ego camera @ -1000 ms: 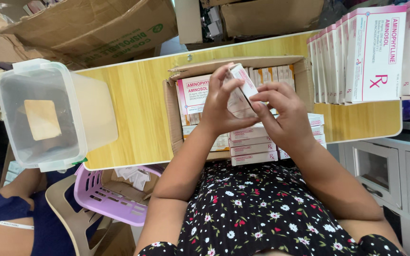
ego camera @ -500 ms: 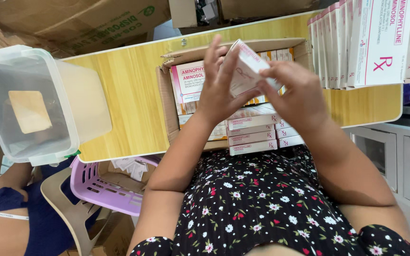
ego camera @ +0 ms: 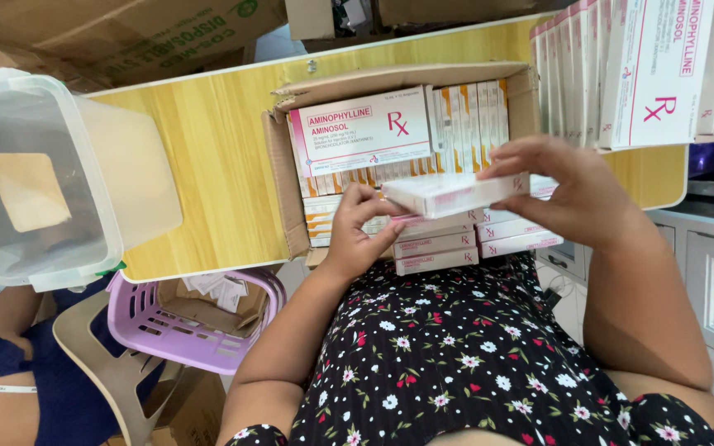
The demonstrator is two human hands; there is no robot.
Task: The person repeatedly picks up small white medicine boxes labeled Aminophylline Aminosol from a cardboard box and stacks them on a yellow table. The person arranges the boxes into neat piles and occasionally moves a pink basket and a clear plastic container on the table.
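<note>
In the head view, both hands meet just right of the frame's centre on one small white medicine carton [ego camera: 454, 195], held level and lengthways over an open cardboard box [ego camera: 278, 177]. The left hand [ego camera: 361, 231] comes up from below; its fingers [ego camera: 371, 198] are curled and pinch the carton's left end, with the thumb underneath. The right hand [ego camera: 576, 194] arches over from the right, fingers bent down along the carton's far edge and right end, thumb on the near side, so both hands are clamped on it rather than spread.

The carton is long, flat and rectangular, white with pink print along its near face; its flaps look closed, though the ends are covered by fingers.

Beneath it, the cardboard box holds more cartons of the same kind: one lies flat, face up, in the upper left of the box [ego camera: 361, 130], a row stands on edge with orange-striped spines behind it [ego camera: 468, 116], and a stack lies at the near edge [ego camera: 435, 248], some jutting past the box's front. The box rests on a yellow wood-grain table [ego camera: 208, 157]. In the upper right of the frame stands a row of upright white cartons [ego camera: 621, 74]. At the left edge a clear plastic tub [ego camera: 39, 177] sits tilted on the table. Below the table, lower left, is a lilac plastic basket [ego camera: 196, 318] with papers inside. The person's black floral dress [ego camera: 473, 363] fills the bottom centre.
</note>
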